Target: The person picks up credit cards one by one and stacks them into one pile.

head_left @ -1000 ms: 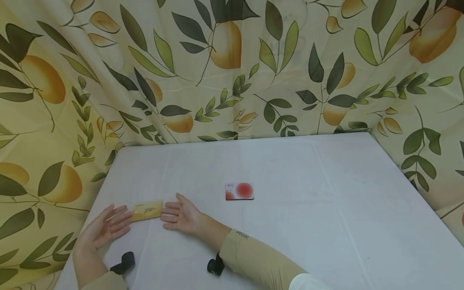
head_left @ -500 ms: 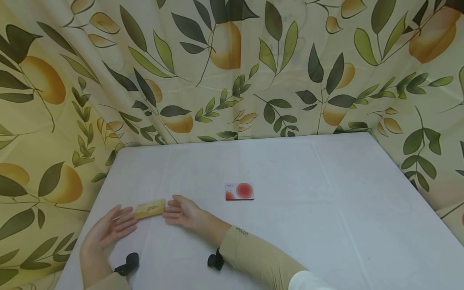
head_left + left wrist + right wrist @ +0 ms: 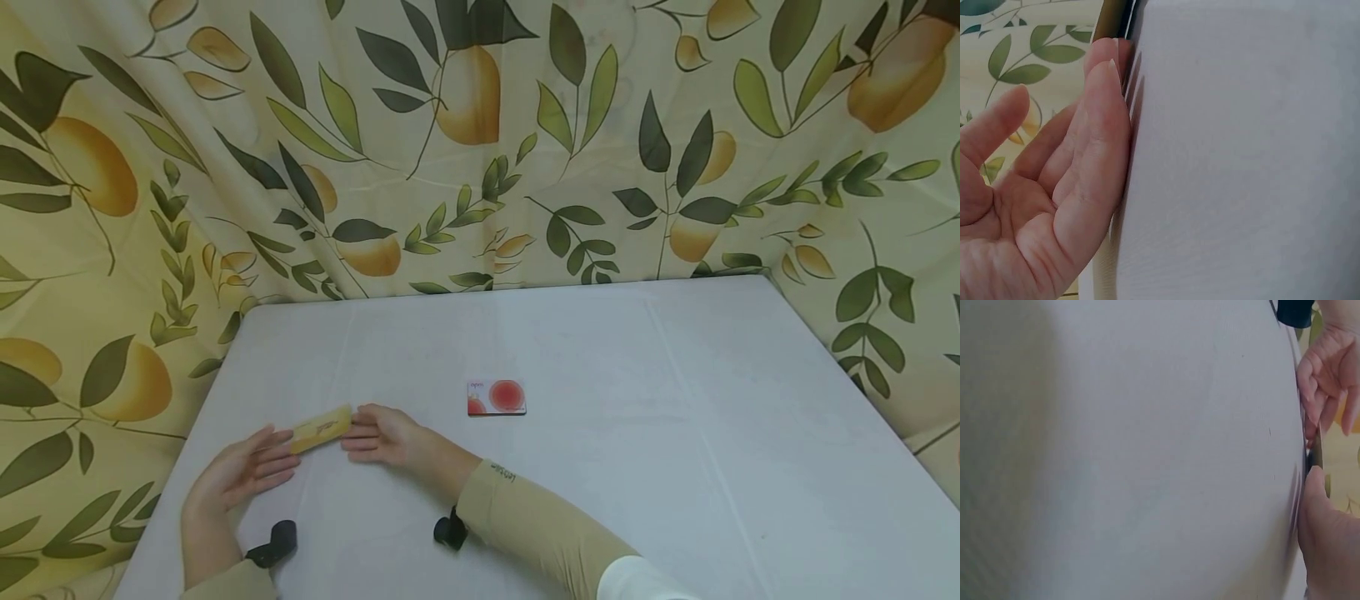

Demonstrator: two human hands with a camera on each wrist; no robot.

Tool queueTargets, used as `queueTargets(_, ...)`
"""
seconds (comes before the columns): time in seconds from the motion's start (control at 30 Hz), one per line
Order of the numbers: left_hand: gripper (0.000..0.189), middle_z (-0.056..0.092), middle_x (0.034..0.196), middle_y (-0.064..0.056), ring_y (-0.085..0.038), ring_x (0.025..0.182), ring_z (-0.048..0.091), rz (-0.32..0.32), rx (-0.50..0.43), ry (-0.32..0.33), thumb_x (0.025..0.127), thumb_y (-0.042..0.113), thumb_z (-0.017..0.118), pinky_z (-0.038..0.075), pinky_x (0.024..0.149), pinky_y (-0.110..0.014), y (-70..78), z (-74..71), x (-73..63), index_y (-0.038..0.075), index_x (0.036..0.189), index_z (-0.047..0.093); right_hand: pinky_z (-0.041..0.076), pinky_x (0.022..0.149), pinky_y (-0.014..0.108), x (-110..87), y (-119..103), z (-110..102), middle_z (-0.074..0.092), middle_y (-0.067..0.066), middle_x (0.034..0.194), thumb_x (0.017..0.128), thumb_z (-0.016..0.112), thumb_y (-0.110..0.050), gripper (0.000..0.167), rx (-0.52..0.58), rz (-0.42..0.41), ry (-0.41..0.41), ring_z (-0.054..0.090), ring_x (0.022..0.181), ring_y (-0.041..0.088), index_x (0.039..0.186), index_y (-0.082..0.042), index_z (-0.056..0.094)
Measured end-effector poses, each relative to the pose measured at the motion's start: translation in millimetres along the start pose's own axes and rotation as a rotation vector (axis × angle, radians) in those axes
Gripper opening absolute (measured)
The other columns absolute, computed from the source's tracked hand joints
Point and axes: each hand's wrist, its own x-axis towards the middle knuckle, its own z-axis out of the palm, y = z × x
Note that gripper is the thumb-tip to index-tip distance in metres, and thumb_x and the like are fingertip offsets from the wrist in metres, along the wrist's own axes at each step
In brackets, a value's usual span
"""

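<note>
A thin yellow rectangular pack (image 3: 321, 429) with dark lettering lies slantwise on the left half of the table in the head view. At its left end, the fingers of my left hand (image 3: 243, 471) touch it, stretched out with the palm turned inward. My right hand (image 3: 390, 437) has its extended fingers against the other end. In the left wrist view the pack's golden edge (image 3: 1109, 24) shows beyond the fingertips of my left hand (image 3: 1085, 169). The right wrist view has my right hand (image 3: 1332, 544) facing the left hand (image 3: 1332, 372), with a dark sliver of the pack between them.
A flat white-and-red rectangle (image 3: 497, 397) with a big red circle lies to the right of my right hand. White cloth covers the table (image 3: 660, 450). A fruit-patterned curtain (image 3: 480, 167) hangs behind and at both sides.
Both hands and the yellow pack have shifted to the right, the left hand furthest. The pack has turned, its right end now farther up the table. The white-and-red rectangle stays in place.
</note>
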Motion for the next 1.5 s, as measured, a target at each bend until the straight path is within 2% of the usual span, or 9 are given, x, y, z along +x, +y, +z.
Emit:
queueTargets(0.1,0.056,0.066,0.101,-0.005,-0.018,0.094,0.064,-0.004,0.026,-0.002,0.098,0.035,0.039,0.05,0.087,-0.035,-0.6,3.0,2.0,-0.003,0.137,0.033,0.039,0.098,0.05,0.1,-0.9,-1.4,0.05,0.031,0.122,0.095,0.042,-0.016,0.041,-0.036,-0.011,0.015,0.049,0.115,0.041,0.126,0.01,0.043)
queueTargets(0.17,0.05,0.066,0.101,-0.004,-0.018,0.093,0.064,-0.005,0.031,0.003,0.097,0.034,0.042,0.05,0.087,-0.035,-1.3,5.3,3.6,0.002,0.136,0.038,0.041,0.096,0.049,0.6,-1.2,-2.5,0.053,0.03,0.119,0.094,0.045,-0.015,0.039,-0.049,-0.02,0.037,0.051,0.113,0.039,0.124,0.009,0.047)
queueTargets(0.27,0.03,0.065,0.101,-0.003,-0.017,0.093,0.064,0.006,0.038,0.012,0.096,0.031,0.046,0.051,0.086,-0.034,-2.6,9.4,6.6,0.014,0.12,0.053,0.044,0.093,0.048,1.8,-2.0,-4.2,0.056,0.027,0.117,0.092,0.048,-0.014,0.036,-0.055,-0.038,0.076,0.054,0.11,0.037,0.12,0.009,0.051)
queueTargets(0.37,0.022,0.065,0.1,-0.001,-0.017,0.092,0.064,0.027,0.046,0.039,0.094,0.029,0.051,0.051,0.086,-0.033,-3.2,15.9,10.1,0.017,0.112,0.054,0.046,0.091,0.048,2.3,-4.4,-6.1,0.058,0.024,0.116,0.091,0.05,-0.014,0.034,-0.045,-0.048,0.11,0.056,0.108,0.035,0.118,0.007,0.053)
queueTargets(0.57,0.057,0.067,0.097,0.0,-0.016,0.088,0.065,0.067,0.049,0.12,0.091,0.027,0.056,0.053,0.08,-0.031,-0.8,30.7,13.6,0.008,0.14,0.033,0.051,0.084,0.044,-0.9,-11.3,-11.7,0.061,0.018,0.111,0.091,0.053,-0.017,0.033,-0.056,-0.079,0.135,0.059,0.104,0.032,0.117,0.004,0.055)
queueTargets(0.67,0.066,0.069,0.095,0.002,-0.015,0.085,0.066,0.083,0.053,0.142,0.091,0.026,0.057,0.055,0.075,-0.029,1.5,39.2,15.3,0.004,0.144,0.024,0.052,0.081,0.043,-2.5,-14.7,-16.3,0.063,0.016,0.108,0.09,0.055,-0.019,0.033,-0.082,-0.103,0.137,0.061,0.101,0.03,0.115,0.002,0.057)
queueTargets(1.03,0.055,0.066,0.081,0.005,-0.014,0.072,0.068,0.174,-0.059,0.227,0.092,0.005,0.051,0.055,0.072,-0.027,10.0,74.9,20.7,0.003,0.142,0.027,0.055,0.074,0.04,-14.9,-29.6,-25.9,0.066,0.013,0.099,0.088,0.059,-0.012,0.032,-0.147,-0.214,0.177,0.066,0.089,0.026,0.118,-0.003,0.06)
queueTargets(1.23,0.052,0.066,0.081,0.007,-0.012,0.071,0.068,0.195,-0.027,0.267,0.091,0.006,0.053,0.055,0.07,-0.024,11.1,92.5,26.7,0.007,0.14,0.035,0.055,0.072,0.04,-26.5,-39.9,-33.7,0.065,0.018,0.104,0.087,0.06,-0.012,0.033,-0.226,-0.289,0.182,0.065,0.091,0.03,0.12,-0.003,0.06)
queueTargets(1.5,0.05,0.068,0.083,0.004,-0.011,0.073,0.068,0.223,-0.022,0.277,0.091,0.01,0.056,0.055,0.07,-0.025,15.8,116.6,33.3,0.01,0.138,0.04,0.053,0.077,0.043,-39.2,-50.1,-47.6,0.064,0.019,0.106,0.087,0.061,-0.01,0.035,-0.228,-0.333,0.199,0.061,0.098,0.036,0.121,-0.002,0.058)
